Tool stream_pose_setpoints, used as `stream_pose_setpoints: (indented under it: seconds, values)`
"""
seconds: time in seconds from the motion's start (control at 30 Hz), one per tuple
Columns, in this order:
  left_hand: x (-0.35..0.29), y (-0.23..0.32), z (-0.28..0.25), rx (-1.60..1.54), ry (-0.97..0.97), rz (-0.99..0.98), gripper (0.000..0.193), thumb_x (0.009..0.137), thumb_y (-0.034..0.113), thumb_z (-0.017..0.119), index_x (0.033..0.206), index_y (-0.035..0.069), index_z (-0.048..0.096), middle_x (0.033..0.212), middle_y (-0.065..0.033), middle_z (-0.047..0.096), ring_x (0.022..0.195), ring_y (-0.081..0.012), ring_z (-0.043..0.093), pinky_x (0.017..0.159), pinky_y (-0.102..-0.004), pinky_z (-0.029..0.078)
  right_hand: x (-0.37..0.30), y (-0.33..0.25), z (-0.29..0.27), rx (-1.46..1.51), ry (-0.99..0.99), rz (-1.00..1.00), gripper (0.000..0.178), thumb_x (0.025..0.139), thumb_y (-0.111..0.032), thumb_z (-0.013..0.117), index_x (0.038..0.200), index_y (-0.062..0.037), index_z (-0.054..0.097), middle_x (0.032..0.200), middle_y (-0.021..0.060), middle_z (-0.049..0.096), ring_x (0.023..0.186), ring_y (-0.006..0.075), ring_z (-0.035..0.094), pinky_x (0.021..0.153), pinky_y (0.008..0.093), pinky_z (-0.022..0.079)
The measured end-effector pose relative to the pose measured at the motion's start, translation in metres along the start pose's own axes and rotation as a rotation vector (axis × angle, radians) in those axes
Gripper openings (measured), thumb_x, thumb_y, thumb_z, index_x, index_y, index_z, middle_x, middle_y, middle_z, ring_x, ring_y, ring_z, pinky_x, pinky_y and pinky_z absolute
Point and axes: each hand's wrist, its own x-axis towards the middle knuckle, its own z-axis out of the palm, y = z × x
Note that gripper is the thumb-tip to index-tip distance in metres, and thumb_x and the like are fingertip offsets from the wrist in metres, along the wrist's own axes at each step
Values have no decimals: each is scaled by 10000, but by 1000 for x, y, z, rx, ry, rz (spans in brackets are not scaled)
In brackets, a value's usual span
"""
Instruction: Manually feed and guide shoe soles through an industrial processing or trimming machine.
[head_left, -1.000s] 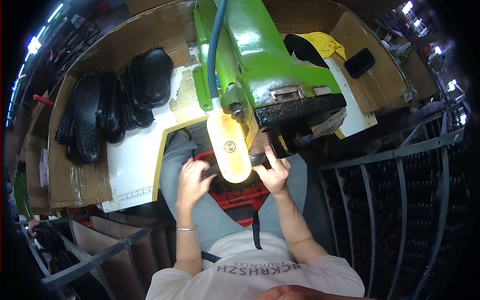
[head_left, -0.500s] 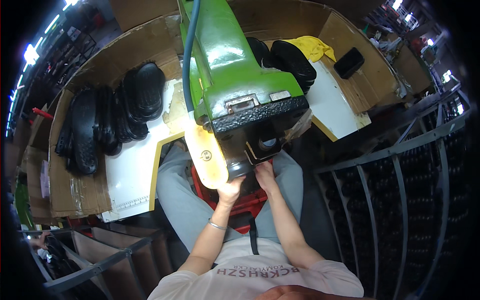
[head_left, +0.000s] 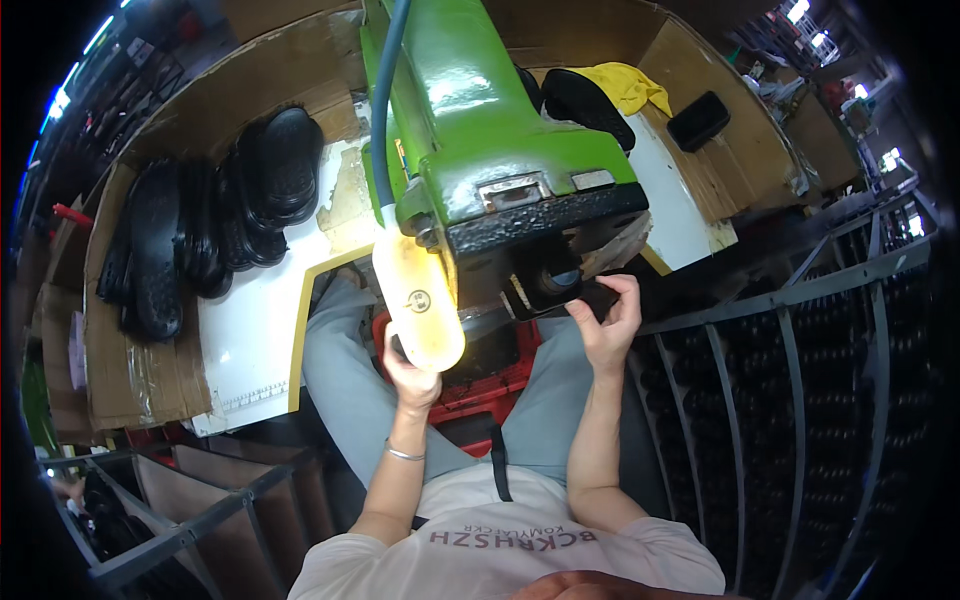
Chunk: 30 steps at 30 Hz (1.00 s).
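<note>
Both hands (head_left: 412, 381) (head_left: 610, 335) well apart, left perhaps curled

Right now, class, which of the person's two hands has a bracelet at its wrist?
The left hand: a thin silvery bracelet circles its wrist; the right hand has none.

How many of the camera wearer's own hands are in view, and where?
2. The left hand is at the lower end of the glowing lamp, which partly hides it; the right hand is at the lower right of the green machine.
</note>
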Motion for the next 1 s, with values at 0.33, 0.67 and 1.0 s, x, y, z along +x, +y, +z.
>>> stream_pose_setpoints:
  seconds: [0.33, 0.67, 1.0]
  values:
    - [1, 98, -49, 85, -207, 190, 296, 743, 63, 747, 885, 67, 487, 894, -123, 632, 1022, -338, 604, 912, -476, 483, -70, 4, 93, 329, 9, 294, 751, 742, -113, 785, 1333, 39, 347, 1236, 139, 504, 1156, 260, 486, 1007, 370, 371]
    - [35, 96, -3, 1115, -479, 487, 408, 719, 14, 680, 1108, -53, 579, 1052, -184, 626, 989, -331, 611, 876, -394, 498, -54, -61, 0, 723, -253, 823, 501, 809, 28, 562, 1294, 24, 435, 1145, 87, 582, 1037, 151, 570, 920, 289, 452]
    - [264, 131, -52, 1665, -380, 360, 331, 687, 26, 693, 1008, -15, 628, 1105, -181, 599, 1111, -372, 507, 936, -425, 416, 234, -2, -56, 5, -171, 207, 335, 783, -35, 597, 1106, 50, 628, 891, 59, 655, 788, 107, 581, 720, 256, 458]
